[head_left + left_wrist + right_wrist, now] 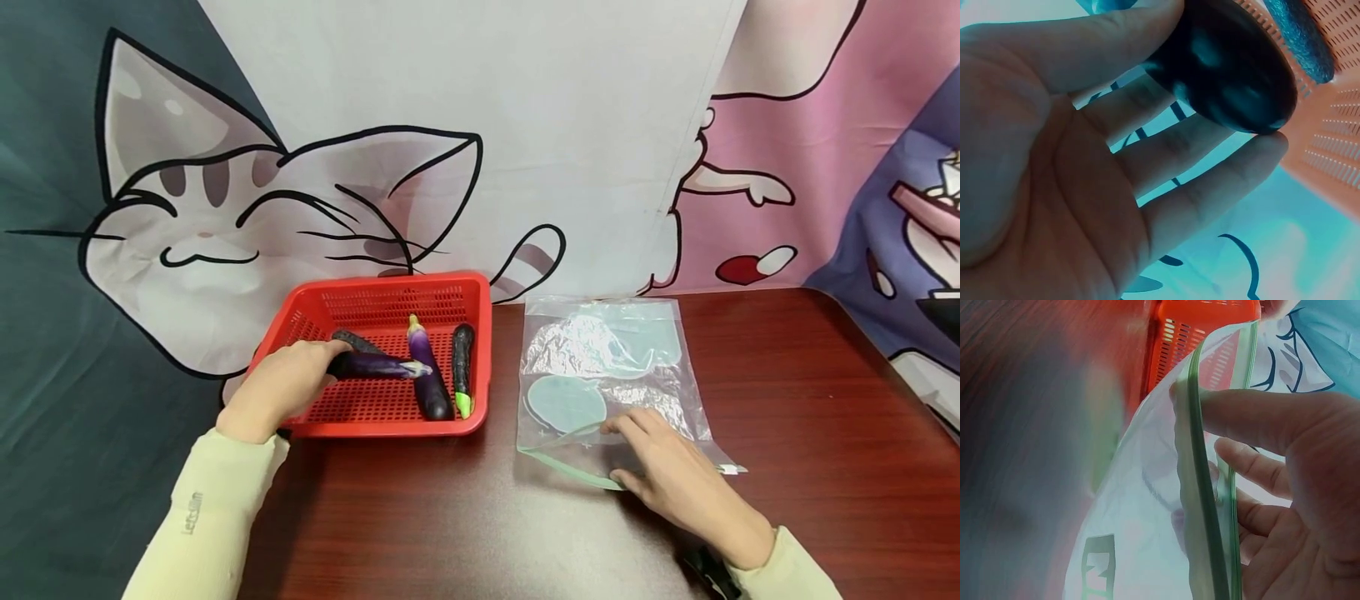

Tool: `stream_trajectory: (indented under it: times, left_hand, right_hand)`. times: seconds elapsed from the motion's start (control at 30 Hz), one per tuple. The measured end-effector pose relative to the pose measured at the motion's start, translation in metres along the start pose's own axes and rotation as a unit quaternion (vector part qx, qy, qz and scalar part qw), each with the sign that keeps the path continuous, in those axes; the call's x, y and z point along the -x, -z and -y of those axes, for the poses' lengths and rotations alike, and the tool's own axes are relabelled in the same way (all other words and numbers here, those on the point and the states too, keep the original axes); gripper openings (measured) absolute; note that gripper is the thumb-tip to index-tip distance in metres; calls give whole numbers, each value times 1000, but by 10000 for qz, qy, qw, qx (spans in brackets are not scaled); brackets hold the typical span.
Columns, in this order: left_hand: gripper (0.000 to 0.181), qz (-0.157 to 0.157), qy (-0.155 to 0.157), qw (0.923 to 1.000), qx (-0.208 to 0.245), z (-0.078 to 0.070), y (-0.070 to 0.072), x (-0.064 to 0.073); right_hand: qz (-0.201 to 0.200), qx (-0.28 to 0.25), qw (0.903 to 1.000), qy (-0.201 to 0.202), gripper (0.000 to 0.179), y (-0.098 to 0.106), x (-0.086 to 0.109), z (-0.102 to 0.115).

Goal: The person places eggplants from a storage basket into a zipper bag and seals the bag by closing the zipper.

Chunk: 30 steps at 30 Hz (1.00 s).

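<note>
Left hand (281, 383) grips a long, dark-purple eggplant (375, 365) over a red plastic basket (375, 428), person's eleven o'clock; right hand (667, 467), fingers parted, spreads a clear plastic bag (618, 375), one o'clock. Picking seems underway; steadiness likely needed next.

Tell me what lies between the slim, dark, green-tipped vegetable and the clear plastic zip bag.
The head view shows the right wall of the red plastic basket, then a bare strip of reddish-brown tabletop.
</note>
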<state>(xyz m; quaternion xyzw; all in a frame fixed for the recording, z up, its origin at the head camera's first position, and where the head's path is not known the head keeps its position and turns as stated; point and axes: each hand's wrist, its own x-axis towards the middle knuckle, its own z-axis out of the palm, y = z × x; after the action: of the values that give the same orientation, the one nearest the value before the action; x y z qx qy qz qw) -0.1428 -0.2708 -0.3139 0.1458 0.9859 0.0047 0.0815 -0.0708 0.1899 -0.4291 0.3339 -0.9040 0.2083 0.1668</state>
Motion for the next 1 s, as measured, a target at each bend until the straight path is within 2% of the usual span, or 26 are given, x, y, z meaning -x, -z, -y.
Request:
stream_trajectory:
  times: [0.2,0.57,1.0]
  left_hand:
    - [49,-98,-35,9999,-66,-7,-4,7]
    - [54,-580,-191,9981,-14,-22,-10,17]
    - [54,-891,-227,9957,125,-39,-7,27]
  right_hand:
    - [31,-11,10000,-59,58,0,-1,1]
    - [37,-38,9999,-115,61,1,-1,2]
    - [-16,-48,9999,-122,61,0,-2,1]
